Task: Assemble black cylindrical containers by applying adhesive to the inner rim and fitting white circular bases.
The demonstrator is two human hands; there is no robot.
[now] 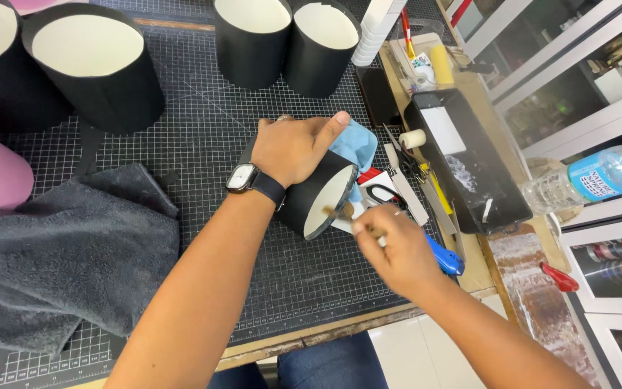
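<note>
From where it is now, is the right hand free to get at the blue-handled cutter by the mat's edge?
Probably not at once: the right hand grips a small brush at the black cylinder, though the blue cutter lies just beside it, unobstructed.

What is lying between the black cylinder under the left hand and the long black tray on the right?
In the head view, between the black paper cylinder and the long black tray lie black-handled scissors, a light blue cloth and pale card strips.
</note>
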